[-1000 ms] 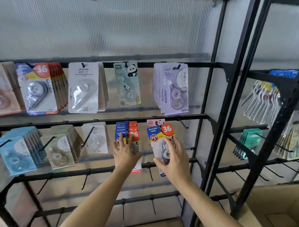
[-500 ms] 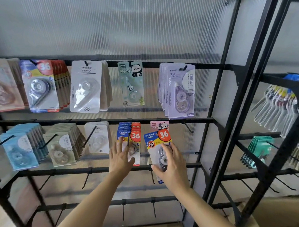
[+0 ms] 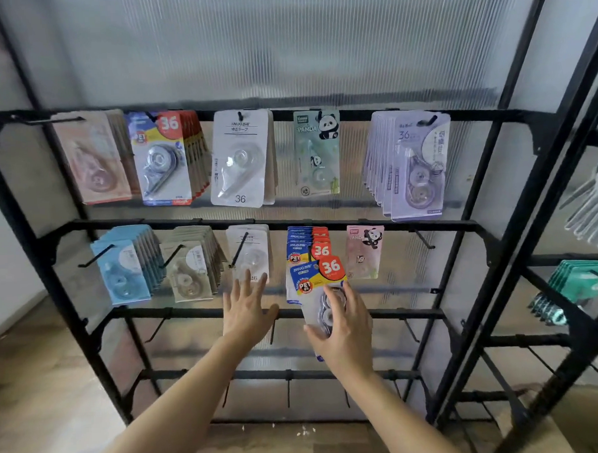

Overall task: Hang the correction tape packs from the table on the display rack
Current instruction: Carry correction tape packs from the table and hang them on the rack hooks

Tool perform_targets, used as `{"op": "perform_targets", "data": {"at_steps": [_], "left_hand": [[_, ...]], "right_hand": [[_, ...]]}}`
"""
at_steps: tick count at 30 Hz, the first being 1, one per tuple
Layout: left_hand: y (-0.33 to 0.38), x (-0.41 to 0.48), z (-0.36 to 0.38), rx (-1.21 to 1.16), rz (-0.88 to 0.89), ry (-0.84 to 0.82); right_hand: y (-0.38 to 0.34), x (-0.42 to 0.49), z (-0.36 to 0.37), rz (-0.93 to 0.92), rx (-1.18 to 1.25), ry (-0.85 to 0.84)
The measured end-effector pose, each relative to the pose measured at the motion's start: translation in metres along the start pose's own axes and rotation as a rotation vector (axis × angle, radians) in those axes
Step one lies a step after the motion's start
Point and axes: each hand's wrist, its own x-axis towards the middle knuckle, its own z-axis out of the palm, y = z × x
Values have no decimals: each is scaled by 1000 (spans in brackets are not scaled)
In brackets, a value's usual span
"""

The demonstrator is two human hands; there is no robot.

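My right hand (image 3: 343, 330) grips a blue-and-red "36" correction tape pack (image 3: 318, 277) by its lower half, holding it tilted in front of a stack of the same packs (image 3: 307, 241) that hangs on the black display rack's middle bar (image 3: 410, 225). My left hand (image 3: 248, 309) is spread flat with straight fingers, holding nothing, just below a white "36" pack (image 3: 249, 252) to the left of that stack. Whether the held pack sits on the hook I cannot tell.
More packs hang on the rack: pink (image 3: 92, 160), blue-red (image 3: 164, 157), white (image 3: 241, 157), panda (image 3: 317, 152) and lilac (image 3: 413, 163) above; light blue (image 3: 124, 264), beige (image 3: 189, 265) and pink panda (image 3: 364, 251) in the middle row. Bare hooks (image 3: 425, 243) stick out lower down. A second rack (image 3: 581, 282) stands on the right.
My left hand has left the blue-red stack and shifted left and down, now empty. My right hand has kept its grip and brought the pack closer over the stack. The view has moved nearer.
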Motion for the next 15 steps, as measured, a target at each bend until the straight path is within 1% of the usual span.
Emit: {"op": "perform_targets", "data": {"at_steps": [5, 9, 13, 15], "left_hand": [[-11, -11, -15, -4, 41, -30], [-17, -10, -26, -15, 73, -10], [-21, -9, -34, -16, 84, -24], [-22, -7, -37, -19, 82, -27]], "right_hand": [[-10, -3, 5, 12, -69, -4], [-21, -2, 8, 52, -78, -19], [-22, 3, 12, 130, -148, -92], [-22, 9, 11, 161, -182, -158]]}}
